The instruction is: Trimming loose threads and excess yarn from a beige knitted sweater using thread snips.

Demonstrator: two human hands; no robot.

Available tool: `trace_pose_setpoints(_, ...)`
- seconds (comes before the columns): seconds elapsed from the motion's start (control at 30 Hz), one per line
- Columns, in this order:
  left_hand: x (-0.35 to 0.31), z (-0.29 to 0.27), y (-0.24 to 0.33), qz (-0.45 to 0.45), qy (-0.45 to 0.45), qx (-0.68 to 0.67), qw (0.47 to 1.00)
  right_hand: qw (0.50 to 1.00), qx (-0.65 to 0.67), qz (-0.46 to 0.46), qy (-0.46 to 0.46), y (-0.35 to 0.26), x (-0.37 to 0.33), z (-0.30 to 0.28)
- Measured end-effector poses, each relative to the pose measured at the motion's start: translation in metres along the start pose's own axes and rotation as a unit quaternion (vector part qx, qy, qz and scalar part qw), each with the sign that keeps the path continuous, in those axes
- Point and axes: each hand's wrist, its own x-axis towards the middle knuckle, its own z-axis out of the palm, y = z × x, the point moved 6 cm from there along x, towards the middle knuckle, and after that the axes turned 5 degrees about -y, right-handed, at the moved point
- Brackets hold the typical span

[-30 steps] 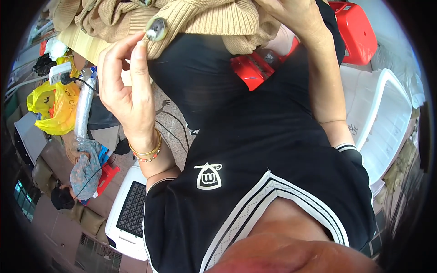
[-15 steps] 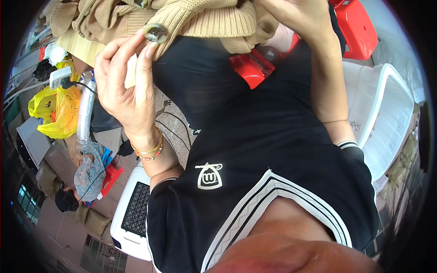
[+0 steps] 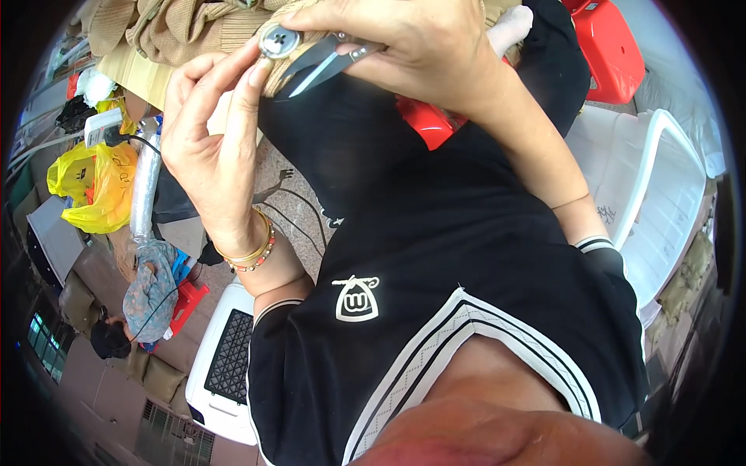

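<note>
A round dark-and-pale button [image 3: 280, 41] is pinched between the thumb and fingers of my left hand [image 3: 214, 128], at the edge of a tan knit garment [image 3: 179, 35]. My right hand [image 3: 427, 46] is closed around a pair of thread snips [image 3: 322, 66]. The blades are spread and point down and left, just below and right of the button. A fingertip of that hand reaches to the button's upper edge. Any thread at the button is too fine to make out. The garment lies across the top of the view, partly behind both hands.
A red stool [image 3: 610, 50] and a white plastic tub [image 3: 633, 194] stand on the right. On the left are a yellow plastic bag [image 3: 97, 186], a charger with cables [image 3: 105, 128] and a white case [image 3: 221, 365]. Another person [image 3: 151, 295] is at the far left.
My right hand has come down and left from the upper right, bringing the snips beside the button. The button now faces up more plainly in my left hand, which has barely moved.
</note>
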Motion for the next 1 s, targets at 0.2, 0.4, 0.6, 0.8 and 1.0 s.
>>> trace_pose_setpoints(0.2, 0.002, 0.000, 0.004, 0.006, 0.015, 0.017, 1.000, 0.991, 0.120, 0.046, 0.032, 0.007, -0.004, 0.013)
trace_pose_setpoints(0.4, 0.008, 0.002, 0.011, 0.049, 0.028, 0.059, 0.997, 0.981, 0.169, 0.095, -0.010, 0.013, -0.005, 0.015)
trace_pose_setpoints(0.6, 0.012, 0.001, 0.021, 0.114, 0.053, 0.134, 0.983, 0.977, 0.168, 0.109, -0.079, 0.015, 0.008, 0.005)
trace_pose_setpoints(0.8, 0.021, 0.016, 0.021, 0.178, 0.016, 0.140, 0.974, 0.868, 0.477, 0.127, 0.056, 0.037, -0.003, 0.021)
trace_pose_setpoints(1.0, 0.025, 0.020, 0.008, 0.112, 0.066, 0.001, 0.992, 0.849, 0.498, 0.171, 0.029, 0.037, -0.003, 0.020)
